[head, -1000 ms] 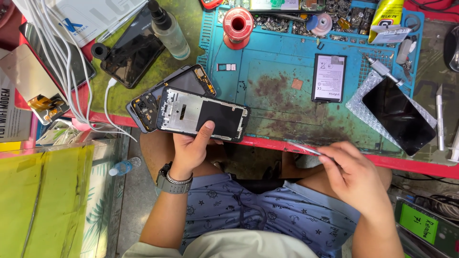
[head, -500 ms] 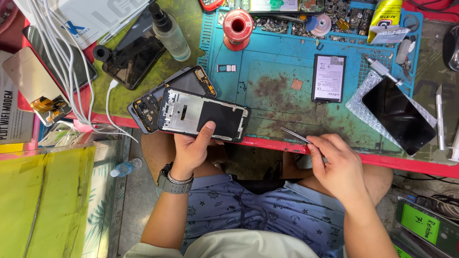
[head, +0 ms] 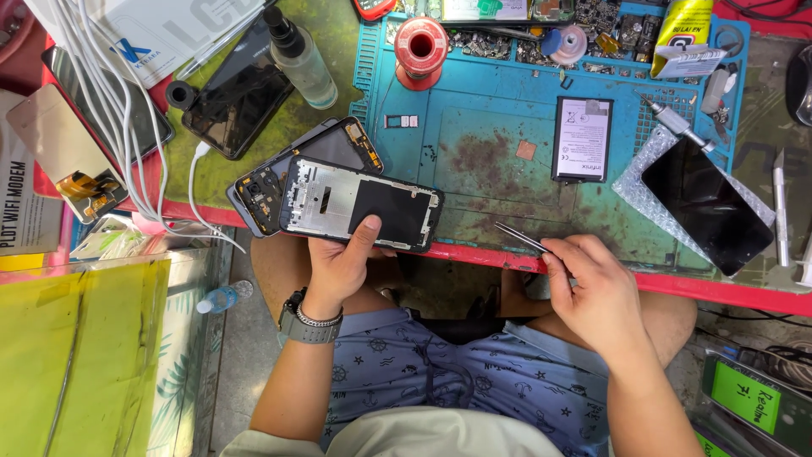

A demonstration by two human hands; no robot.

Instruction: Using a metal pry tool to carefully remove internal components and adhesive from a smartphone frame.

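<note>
My left hand (head: 345, 264) grips the near edge of an opened phone frame (head: 359, 203), thumb pressed on its dark panel. The frame lies over another dismantled phone body (head: 259, 188) at the front edge of the bench. My right hand (head: 592, 292) pinches thin metal tweezers (head: 518, 236), their tips pointing left above the red front edge of the blue work mat (head: 482, 161). A flat phone battery (head: 582, 140) rests on the mat, beyond the right hand.
A dark screen on bubble wrap (head: 706, 203) lies at right. A clear bottle (head: 300, 59), a red tape spool (head: 421, 46), white cables (head: 101, 110) and more phones (head: 237, 101) crowd the back left. A parts tray (head: 592, 21) lines the mat's far edge.
My right hand has risen with the tweezers from below the bench edge to the mat's front edge. The left hand and the phone frame have stayed put.
</note>
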